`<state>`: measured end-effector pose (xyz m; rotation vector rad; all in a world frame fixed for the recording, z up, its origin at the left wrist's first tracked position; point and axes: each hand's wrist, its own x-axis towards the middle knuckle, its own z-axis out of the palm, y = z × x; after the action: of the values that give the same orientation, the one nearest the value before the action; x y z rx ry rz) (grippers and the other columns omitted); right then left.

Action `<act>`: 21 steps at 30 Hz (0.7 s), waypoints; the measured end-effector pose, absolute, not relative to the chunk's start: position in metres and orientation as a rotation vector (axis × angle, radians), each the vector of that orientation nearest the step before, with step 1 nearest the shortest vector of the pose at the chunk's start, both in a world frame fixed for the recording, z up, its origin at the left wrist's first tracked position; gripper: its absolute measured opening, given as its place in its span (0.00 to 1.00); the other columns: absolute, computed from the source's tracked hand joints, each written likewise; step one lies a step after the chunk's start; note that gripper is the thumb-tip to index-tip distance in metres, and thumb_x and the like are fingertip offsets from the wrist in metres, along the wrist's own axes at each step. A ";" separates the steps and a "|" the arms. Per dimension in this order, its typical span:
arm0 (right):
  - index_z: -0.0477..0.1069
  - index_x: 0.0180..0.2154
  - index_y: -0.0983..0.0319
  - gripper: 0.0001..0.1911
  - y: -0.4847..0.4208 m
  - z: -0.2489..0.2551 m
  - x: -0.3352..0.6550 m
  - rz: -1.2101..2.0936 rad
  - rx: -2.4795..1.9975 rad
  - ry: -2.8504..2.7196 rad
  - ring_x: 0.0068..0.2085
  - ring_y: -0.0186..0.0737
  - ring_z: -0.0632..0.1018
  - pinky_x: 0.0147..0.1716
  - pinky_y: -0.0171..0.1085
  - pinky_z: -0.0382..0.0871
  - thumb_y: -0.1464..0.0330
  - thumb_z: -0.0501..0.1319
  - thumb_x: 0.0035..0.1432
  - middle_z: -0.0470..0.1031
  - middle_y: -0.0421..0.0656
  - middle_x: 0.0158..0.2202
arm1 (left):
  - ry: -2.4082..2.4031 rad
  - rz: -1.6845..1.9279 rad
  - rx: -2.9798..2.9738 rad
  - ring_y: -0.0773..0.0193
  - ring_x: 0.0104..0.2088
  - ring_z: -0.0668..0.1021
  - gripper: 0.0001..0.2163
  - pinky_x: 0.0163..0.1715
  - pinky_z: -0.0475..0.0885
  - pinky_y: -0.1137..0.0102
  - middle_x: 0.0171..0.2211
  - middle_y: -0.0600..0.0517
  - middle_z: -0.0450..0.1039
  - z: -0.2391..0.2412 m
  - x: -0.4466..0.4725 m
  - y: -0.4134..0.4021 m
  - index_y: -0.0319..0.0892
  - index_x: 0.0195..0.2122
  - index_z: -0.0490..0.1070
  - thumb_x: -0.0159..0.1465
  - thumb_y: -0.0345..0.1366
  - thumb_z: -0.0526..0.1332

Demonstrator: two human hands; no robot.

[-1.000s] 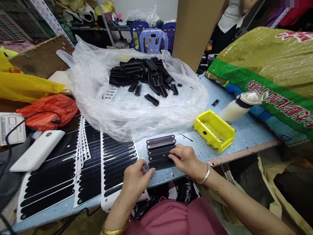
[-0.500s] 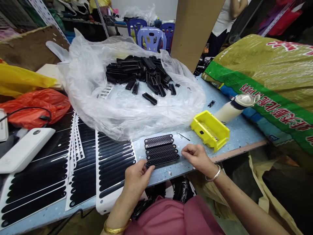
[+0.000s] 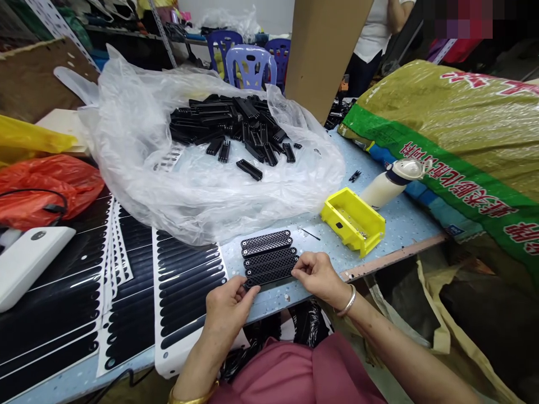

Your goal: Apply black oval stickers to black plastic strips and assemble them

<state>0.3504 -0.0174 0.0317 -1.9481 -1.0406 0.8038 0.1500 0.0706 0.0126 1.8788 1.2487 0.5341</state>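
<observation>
1. The black criss-cross strips (image 3: 269,261) are lying side by side in the lower middle of the frame, on the blue speckled worktop (image 3: 290,300).
2. The left hand (image 3: 227,303) is resting its thumb and finger at the left end of the nearest strip. I cannot tell if they are pinching it.
3. The right hand (image 3: 322,280) is bringing its fingertips together at the strips' right ends. I cannot tell if they are gripping a strip or a tiny bit.
4. The strips are lying close to the worktop's front edge. A hard push toward the person could be sending one off.
5. Tiny shiny bits (image 3: 361,232) are sitting in the yellow plastic bin (image 3: 330,214), right of the middle. A bumping elbow could be tipping it and spilling them.
6. A thin black stick (image 3: 310,233) is lying just above the strips. A brushing sleeve could be rolling it away.
7. The crinkly clear plastic bag (image 3: 202,210) is spreading across the middle, carrying a pile of black parts (image 3: 236,120). A tug on it could be dragging those parts into the row.
</observation>
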 end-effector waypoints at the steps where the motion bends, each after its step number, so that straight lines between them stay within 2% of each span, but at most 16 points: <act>1: 0.71 0.19 0.63 0.07 -0.016 0.031 0.350 0.819 -1.960 -1.015 0.21 0.31 0.68 0.21 0.30 0.58 0.77 0.62 0.46 0.70 0.38 0.18 | 1.248 0.535 1.879 0.65 0.17 0.72 0.12 0.20 0.66 0.72 0.14 0.56 0.70 0.013 0.150 0.071 0.43 0.26 0.76 0.50 0.47 0.63; 6: 0.70 0.20 0.63 0.06 -0.014 0.029 0.352 0.862 -1.973 -0.965 0.21 0.31 0.67 0.20 0.30 0.58 0.76 0.62 0.46 0.68 0.37 0.18 | 1.236 0.544 1.883 0.65 0.17 0.72 0.12 0.20 0.66 0.72 0.15 0.56 0.70 0.013 0.150 0.071 0.43 0.25 0.75 0.51 0.46 0.63; 13: 0.70 0.21 0.63 0.06 -0.019 0.034 0.353 0.725 -1.996 -1.235 0.23 0.33 0.68 0.23 0.32 0.59 0.75 0.60 0.49 0.69 0.39 0.20 | 1.217 0.562 1.885 0.65 0.17 0.72 0.11 0.20 0.66 0.73 0.14 0.56 0.70 0.012 0.150 0.072 0.43 0.24 0.75 0.50 0.46 0.63; 18: 0.65 0.20 0.61 0.08 -0.015 0.032 0.358 0.751 -2.075 -1.011 0.20 0.30 0.65 0.19 0.30 0.56 0.72 0.64 0.44 0.63 0.35 0.16 | 1.218 0.544 1.896 0.65 0.17 0.72 0.12 0.20 0.65 0.73 0.14 0.56 0.70 0.012 0.150 0.075 0.43 0.24 0.74 0.50 0.47 0.63; 21: 0.65 0.23 0.60 0.08 -0.015 0.031 0.364 0.865 -1.994 -0.811 0.18 0.30 0.65 0.16 0.30 0.57 0.71 0.65 0.41 0.63 0.33 0.15 | 1.215 0.544 1.896 0.65 0.17 0.72 0.12 0.20 0.66 0.72 0.14 0.56 0.70 0.012 0.151 0.076 0.43 0.24 0.74 0.50 0.47 0.63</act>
<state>0.3642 -0.0152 0.0314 -1.9938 -0.8110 0.8648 0.1507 0.0756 0.0124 1.8963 1.2147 0.5440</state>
